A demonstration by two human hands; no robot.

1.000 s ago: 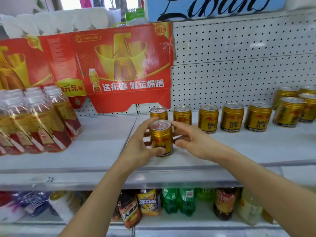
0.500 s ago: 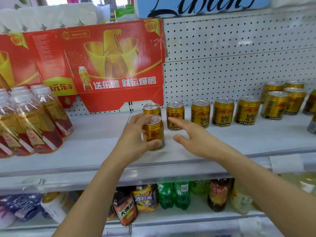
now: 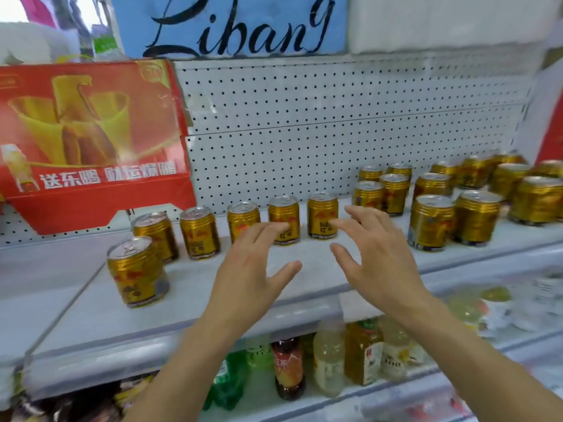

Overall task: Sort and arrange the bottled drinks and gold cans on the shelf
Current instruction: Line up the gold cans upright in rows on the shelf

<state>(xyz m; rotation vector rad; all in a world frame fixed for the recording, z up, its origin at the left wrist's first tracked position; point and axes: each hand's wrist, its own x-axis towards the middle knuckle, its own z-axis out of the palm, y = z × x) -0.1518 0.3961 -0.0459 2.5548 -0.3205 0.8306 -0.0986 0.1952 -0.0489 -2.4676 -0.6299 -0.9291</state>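
A gold can [image 3: 137, 271] stands alone near the front of the white shelf [image 3: 91, 312], at the left. Behind it a row of several gold cans [image 3: 242, 222] runs along the pegboard. A loose cluster of more gold cans [image 3: 432, 222] fills the shelf's right side. My left hand [image 3: 254, 269] hovers over the shelf with fingers spread, holding nothing. My right hand [image 3: 373, 252] hovers beside it, fingers spread toward the right cluster, also holding nothing. No bottles show on this shelf in view.
A red cardboard display box [image 3: 91, 141] leans against the pegboard at the left. A blue sign [image 3: 231, 25] hangs above. Bottled drinks [image 3: 288, 367] stand on the lower shelf below the front edge.
My left hand has let go of the front gold can, which now stands on the shelf. Both hands moved right and opened. The view panned right, so the bottles at left left the frame.
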